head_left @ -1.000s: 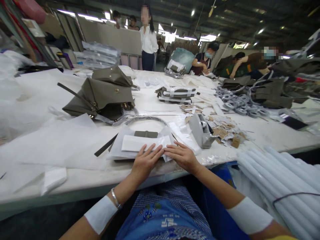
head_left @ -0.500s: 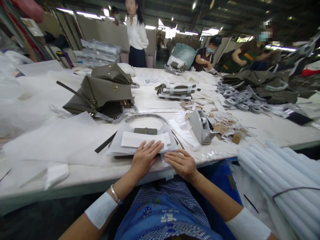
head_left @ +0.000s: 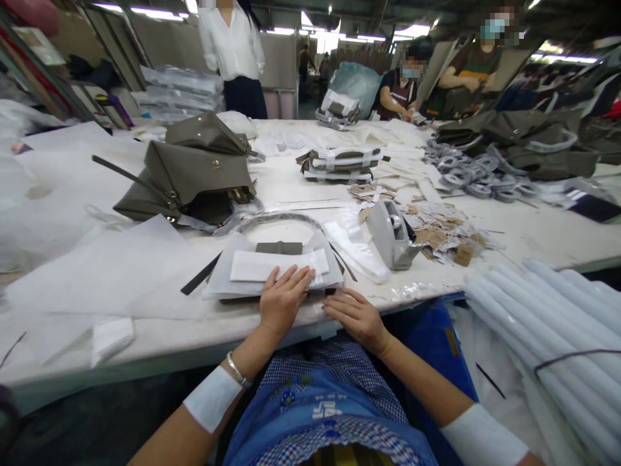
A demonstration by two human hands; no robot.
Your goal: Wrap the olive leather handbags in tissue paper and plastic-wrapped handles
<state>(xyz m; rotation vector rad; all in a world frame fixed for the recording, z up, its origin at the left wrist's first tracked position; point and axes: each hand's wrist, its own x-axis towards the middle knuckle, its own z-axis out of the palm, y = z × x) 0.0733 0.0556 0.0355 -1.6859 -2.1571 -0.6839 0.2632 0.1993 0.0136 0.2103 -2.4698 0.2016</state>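
Observation:
A folded bag wrapped in thin white paper (head_left: 220,275) lies at the table's front edge, with a folded white strip (head_left: 252,265) on top and its looped handle behind. My left hand (head_left: 284,301) lies flat with spread fingers on the right part of the strip and wrapping. Beside it, my right hand (head_left: 359,318) is at the lower right corner of the bundle, fingers stretched out and nothing visibly gripped. What lies under its fingertips is hidden. A grey tape dispenser (head_left: 388,236) stands to the right of the bundle.
Olive bags (head_left: 198,171) stand behind at left, wrapped bundles (head_left: 339,165) farther back. Brown tags (head_left: 449,233) and grey coiled handles (head_left: 480,171) are at right. White rolls (head_left: 548,323) lie at lower right. Several people are beyond the table.
My right hand has moved slightly right, and its fingers are a little farther from my left hand. The view has shifted slightly. The person in white appears closer.

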